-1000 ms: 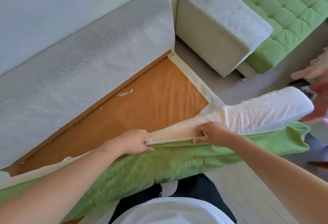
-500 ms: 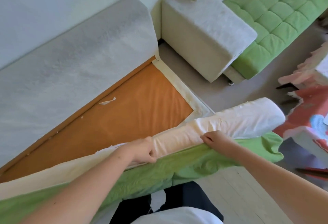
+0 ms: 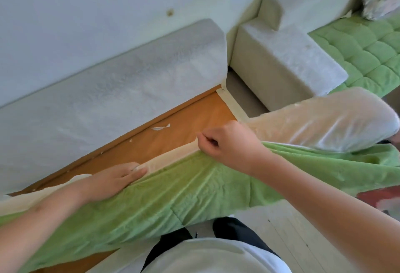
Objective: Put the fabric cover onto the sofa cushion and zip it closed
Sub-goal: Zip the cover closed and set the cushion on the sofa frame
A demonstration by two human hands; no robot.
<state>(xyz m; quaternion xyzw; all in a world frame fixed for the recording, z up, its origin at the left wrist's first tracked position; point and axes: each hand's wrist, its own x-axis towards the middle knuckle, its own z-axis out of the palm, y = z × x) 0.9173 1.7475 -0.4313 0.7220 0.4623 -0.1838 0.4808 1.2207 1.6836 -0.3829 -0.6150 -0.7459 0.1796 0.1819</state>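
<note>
The green cover [image 3: 184, 197] is spread from 8 to 3 o'clock; the cream cushion [image 3: 324, 125] is seen protruding from it at 3 o'clock. The cover's upper edge is pressed by the flat left hand [image 3: 114, 177] at 8 o'clock and pinched by the curled right hand [image 3: 223, 145] near centre.

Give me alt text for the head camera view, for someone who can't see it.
A person's right hand pinches the edge of a green cover partly over a cream cushion, the left hand pressing flat along that edge. The cushion's right end is bare.
</note>
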